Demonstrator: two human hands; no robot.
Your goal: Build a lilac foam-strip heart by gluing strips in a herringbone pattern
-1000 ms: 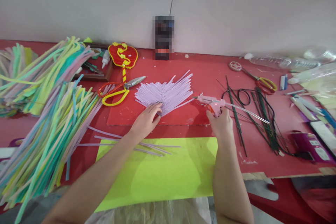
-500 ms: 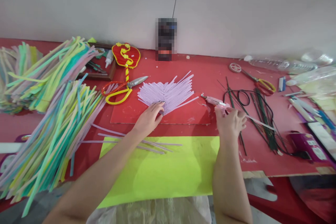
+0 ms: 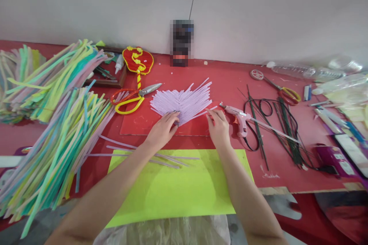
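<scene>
My head view shows a red table (image 3: 224,72) with a yellow-green sheet (image 3: 189,187) at its near side. Both hands work palm down beyond the sheet. The left hand (image 3: 163,127) has its fingers half-bent and thumb set apart, fingertips bearing on the narrow end of the lavender fan-shaped piece (image 3: 184,103). The right hand (image 3: 219,125) angles inward, thumb and index finger at the outer end of 1 lavender strip (image 3: 198,115); I cannot tell whether they pinch it. The piece lies on the red board (image 3: 135,122), narrow end toward the person; its seam runs away from the person, and its strips slant outward from the seam. To the right of the right hand I see the pink glue gun (image 3: 240,116), nozzle pointing left and away, long axis sloping toward the near right. The left fingers cover the narrow end, the bottom edge crops both arms, and pixelation obscures 1 dark upright object (image 3: 182,44).
</scene>
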